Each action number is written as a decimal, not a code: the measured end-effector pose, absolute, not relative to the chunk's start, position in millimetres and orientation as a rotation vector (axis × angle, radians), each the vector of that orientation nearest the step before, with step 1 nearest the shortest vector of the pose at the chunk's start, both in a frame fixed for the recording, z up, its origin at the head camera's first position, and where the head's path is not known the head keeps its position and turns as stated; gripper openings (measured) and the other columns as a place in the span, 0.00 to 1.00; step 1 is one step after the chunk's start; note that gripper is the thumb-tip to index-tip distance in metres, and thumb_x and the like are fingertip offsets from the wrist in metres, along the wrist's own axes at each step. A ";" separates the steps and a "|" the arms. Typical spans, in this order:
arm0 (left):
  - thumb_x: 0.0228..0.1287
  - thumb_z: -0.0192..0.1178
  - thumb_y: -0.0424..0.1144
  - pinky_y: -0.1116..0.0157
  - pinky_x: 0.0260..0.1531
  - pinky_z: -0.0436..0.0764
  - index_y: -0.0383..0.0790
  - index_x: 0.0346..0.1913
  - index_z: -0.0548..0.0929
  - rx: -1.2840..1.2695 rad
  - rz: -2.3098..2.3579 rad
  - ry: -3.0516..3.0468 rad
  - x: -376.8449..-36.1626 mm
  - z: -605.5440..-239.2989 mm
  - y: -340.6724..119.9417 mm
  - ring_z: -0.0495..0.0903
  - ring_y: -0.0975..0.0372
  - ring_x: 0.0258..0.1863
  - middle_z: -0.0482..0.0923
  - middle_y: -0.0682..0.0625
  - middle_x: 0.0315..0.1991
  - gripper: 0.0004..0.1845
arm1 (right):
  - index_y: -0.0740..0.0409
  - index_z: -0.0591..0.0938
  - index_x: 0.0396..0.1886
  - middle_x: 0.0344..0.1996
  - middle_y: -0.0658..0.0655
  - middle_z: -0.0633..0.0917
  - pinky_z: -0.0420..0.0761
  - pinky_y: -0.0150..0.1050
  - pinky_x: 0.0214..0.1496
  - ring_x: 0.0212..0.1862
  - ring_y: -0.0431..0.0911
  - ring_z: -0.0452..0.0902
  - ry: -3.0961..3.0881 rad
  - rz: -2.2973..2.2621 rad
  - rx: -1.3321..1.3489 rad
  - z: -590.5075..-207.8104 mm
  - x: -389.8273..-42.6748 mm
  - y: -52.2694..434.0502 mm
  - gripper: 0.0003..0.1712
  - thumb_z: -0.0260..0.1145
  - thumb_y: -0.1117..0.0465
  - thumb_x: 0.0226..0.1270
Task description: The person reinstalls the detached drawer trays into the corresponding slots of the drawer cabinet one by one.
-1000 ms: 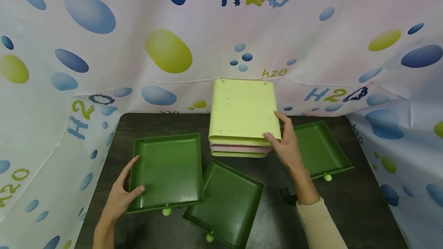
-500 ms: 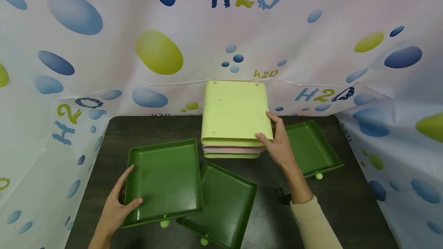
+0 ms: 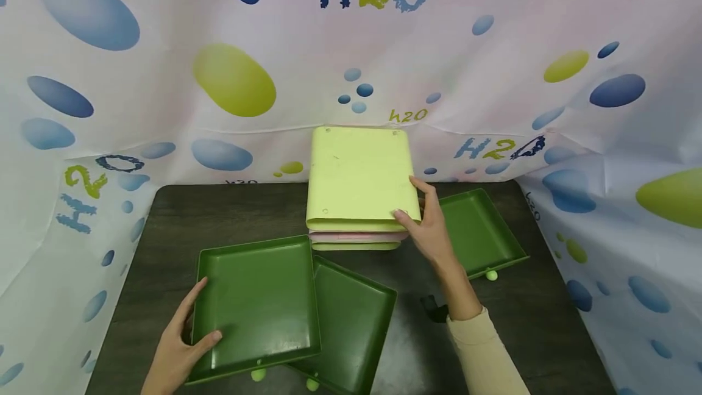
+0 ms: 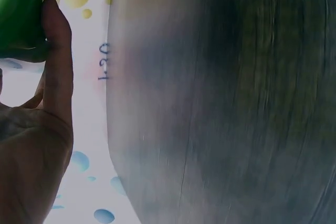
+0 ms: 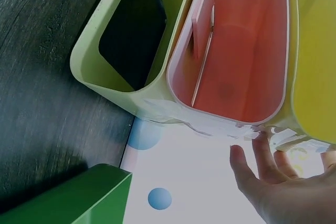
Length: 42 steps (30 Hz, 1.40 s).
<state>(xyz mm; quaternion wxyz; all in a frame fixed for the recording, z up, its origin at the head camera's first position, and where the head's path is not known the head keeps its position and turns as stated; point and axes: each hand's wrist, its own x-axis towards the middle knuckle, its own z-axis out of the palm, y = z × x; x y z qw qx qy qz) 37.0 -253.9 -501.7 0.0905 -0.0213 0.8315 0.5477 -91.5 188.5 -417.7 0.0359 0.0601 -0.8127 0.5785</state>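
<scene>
In the head view my left hand (image 3: 171, 346) grips the left wall of a green drawer (image 3: 252, 300), thumb over the rim inside it. A light green knob (image 3: 258, 375) sits on the drawer's front. The left wrist view shows the thumb (image 4: 59, 51) against the green drawer (image 4: 21, 14). My right hand (image 3: 430, 233) touches the top right corner of a yellow drawer cabinet (image 3: 359, 175), thumb on top. In the right wrist view its spread fingers (image 5: 265, 161) lie against the side, beside the open pink compartment (image 5: 236, 66) and a yellow-green one (image 5: 168, 30).
A second green drawer (image 3: 353, 322) lies angled on the dark table (image 3: 219, 212), partly under the held one. Another green drawer (image 3: 477, 230) lies right of the cabinet. A small black object (image 3: 434, 309) is near the right forearm. A patterned sheet (image 3: 296, 35) hangs behind.
The left hand and its green drawer have moved toward me, off the cabinet, with the drawer turned slightly. The right hand stays at the cabinet's corner. The whole view has shifted left.
</scene>
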 end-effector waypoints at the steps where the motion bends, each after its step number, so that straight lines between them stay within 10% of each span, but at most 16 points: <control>1: 0.68 0.64 0.31 0.64 0.35 0.84 0.57 0.81 0.47 -0.066 1.626 2.472 36.6 -502.4 -251.0 0.70 0.84 0.48 0.50 0.34 0.74 0.48 | 0.64 0.55 0.77 0.63 0.75 0.65 0.79 0.31 0.43 0.58 0.64 0.74 -2.499 1.766 0.184 -417.8 -91.6 189.1 0.41 0.64 0.69 0.70; 12: 0.65 0.68 0.36 0.69 0.46 0.79 0.57 0.80 0.52 0.035 1.612 2.509 31.5 -508.1 -226.4 0.63 0.83 0.59 0.51 0.41 0.77 0.47 | 0.64 0.55 0.76 0.61 0.75 0.67 0.78 0.31 0.42 0.55 0.62 0.75 -2.512 1.749 0.175 -418.7 -91.5 190.8 0.41 0.65 0.69 0.69; 36: 0.63 0.66 0.28 0.56 0.37 0.85 0.54 0.80 0.51 0.135 1.889 2.097 21.4 -508.4 -199.9 0.82 0.63 0.50 0.63 0.33 0.68 0.48 | 0.66 0.55 0.75 0.56 0.76 0.70 0.76 0.29 0.41 0.53 0.62 0.75 -2.507 1.726 0.187 -415.5 -91.7 191.6 0.41 0.65 0.70 0.68; 42: 0.66 0.63 0.26 0.53 0.37 0.86 0.52 0.80 0.50 0.185 1.953 2.009 20.9 -509.4 -193.2 0.81 0.62 0.52 0.52 0.34 0.74 0.47 | 0.68 0.56 0.75 0.54 0.76 0.71 0.76 0.29 0.40 0.50 0.61 0.76 -2.506 1.706 0.214 -413.9 -91.3 188.6 0.41 0.65 0.72 0.67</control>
